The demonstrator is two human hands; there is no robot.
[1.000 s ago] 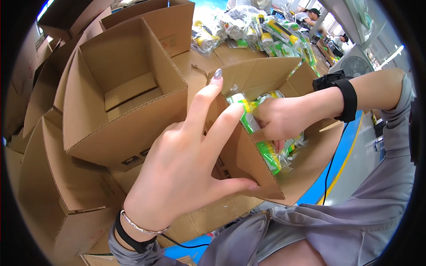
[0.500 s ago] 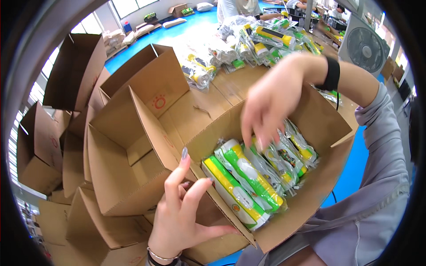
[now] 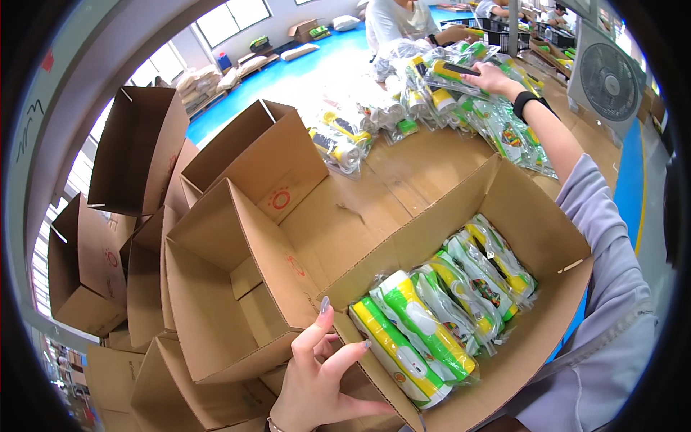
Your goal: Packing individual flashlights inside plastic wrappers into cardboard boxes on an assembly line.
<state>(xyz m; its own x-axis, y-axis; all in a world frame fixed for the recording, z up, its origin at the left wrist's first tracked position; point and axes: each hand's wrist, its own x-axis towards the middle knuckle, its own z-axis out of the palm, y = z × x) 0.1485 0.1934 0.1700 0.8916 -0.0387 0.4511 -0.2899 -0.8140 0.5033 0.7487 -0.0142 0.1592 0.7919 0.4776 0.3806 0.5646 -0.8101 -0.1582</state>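
Observation:
My left hand steadies the left wall of an open cardboard box, fingertips at its rim and thumb against the outside, index finger raised. Inside lie several clear-bagged packs in green, yellow and white, side by side in a row. My right hand is stretched out to the far pile of bagged goods. Its fingers close on a clear-bagged yellow piece with a black strip, still lying on the pile. What the item inside is, I cannot make out.
Several open cardboard boxes crowd the left side, some stacked. Cardboard sheeting covers the table. Across the pile, a person in a white top works near black crates. A grey fan stands at the far right.
My right hand has moved out of the box, away to the far pile, and taken hold of a bagged piece. My left hand stays at the box wall. The view has shifted.

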